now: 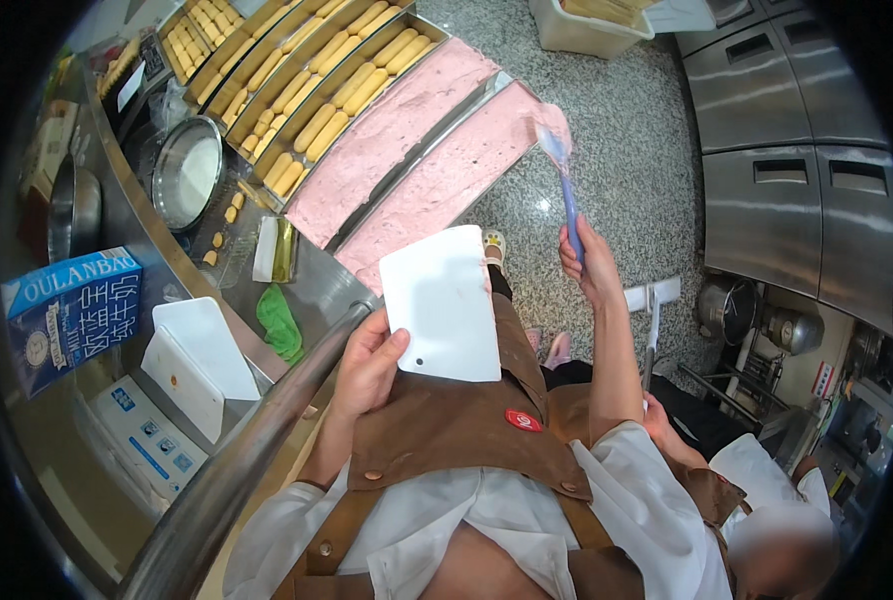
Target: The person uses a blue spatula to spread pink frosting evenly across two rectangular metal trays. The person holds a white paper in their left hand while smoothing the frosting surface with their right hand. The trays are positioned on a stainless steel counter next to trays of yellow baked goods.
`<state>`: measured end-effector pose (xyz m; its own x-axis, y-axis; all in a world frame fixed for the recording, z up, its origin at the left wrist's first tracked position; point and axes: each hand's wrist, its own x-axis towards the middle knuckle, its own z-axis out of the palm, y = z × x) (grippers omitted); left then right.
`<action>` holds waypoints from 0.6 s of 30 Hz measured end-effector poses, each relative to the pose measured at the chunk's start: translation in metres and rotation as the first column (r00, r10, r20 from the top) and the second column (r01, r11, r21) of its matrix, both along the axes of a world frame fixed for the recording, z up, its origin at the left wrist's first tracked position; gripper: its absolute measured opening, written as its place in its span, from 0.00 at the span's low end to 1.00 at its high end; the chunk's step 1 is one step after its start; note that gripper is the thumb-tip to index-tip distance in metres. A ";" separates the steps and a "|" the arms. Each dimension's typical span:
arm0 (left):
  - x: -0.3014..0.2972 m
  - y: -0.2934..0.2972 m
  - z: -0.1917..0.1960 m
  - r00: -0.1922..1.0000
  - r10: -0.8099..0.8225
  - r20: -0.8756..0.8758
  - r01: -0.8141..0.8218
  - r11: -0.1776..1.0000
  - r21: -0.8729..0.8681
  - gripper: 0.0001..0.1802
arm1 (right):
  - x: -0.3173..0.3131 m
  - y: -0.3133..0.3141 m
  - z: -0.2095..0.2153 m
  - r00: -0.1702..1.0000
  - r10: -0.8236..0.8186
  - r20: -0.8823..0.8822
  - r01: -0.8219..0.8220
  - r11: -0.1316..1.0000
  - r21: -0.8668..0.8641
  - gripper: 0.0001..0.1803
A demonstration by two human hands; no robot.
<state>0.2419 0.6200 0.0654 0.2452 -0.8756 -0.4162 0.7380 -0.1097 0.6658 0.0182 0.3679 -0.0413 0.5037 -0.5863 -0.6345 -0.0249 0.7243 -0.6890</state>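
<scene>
My left hand (365, 360) grips a white plastic dough scraper (442, 305) by its left edge, held flat in front of my apron. A little pink cream clings to the scraper's right edge. In my right hand (594, 262) is a spatula with a blue-purple handle (572, 212), its pale blade smeared with pink cream. That blade is at the far right end of the nearest long metal tin, filled with pink cream (457, 170). Beside this tin lies a second one with pink cream (397, 130). Further left, several long tins hold rows of ladyfinger biscuits (345, 92).
A metal bowl with white contents (187, 172), a green cloth (281, 325) and a blue carton (72, 315) are at left. A metal rail (257, 440) runs beside me. Another person's hand (667, 430) is at right, near steel cabinets (767, 180). A white bin (587, 25) stands beyond.
</scene>
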 end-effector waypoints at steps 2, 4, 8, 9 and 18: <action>0.002 -0.002 -0.001 1.000 0.025 0.010 -0.026 0.999 0.020 0.19 | 0.005 -0.011 -0.001 0.997 0.069 -0.017 -0.069 0.998 -0.008 0.21; 0.001 -0.004 -0.002 0.998 0.059 0.014 -0.060 0.997 0.042 0.18 | 0.008 -0.021 -0.005 0.991 0.128 -0.028 -0.129 0.991 -0.022 0.20; 0.001 -0.013 0.003 0.994 0.111 0.012 -0.112 0.992 0.058 0.17 | -0.009 -0.042 -0.016 0.971 0.186 -0.148 -0.190 0.982 -0.014 0.20; 0.002 -0.015 0.003 0.993 0.119 0.011 -0.119 0.991 0.057 0.17 | -0.015 -0.045 -0.015 0.967 0.195 -0.163 -0.200 0.980 -0.012 0.20; -0.001 -0.034 -0.001 0.987 0.160 0.014 -0.160 0.987 0.027 0.17 | -0.069 -0.060 0.023 0.897 0.072 -0.437 -0.169 0.968 -0.187 0.24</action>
<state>0.2410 0.5857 0.0639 0.3865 -0.8128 -0.4359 0.7395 -0.0093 0.6731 -0.0512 0.3083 -0.0182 0.2913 -0.6844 -0.6683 -0.4266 0.5323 -0.7312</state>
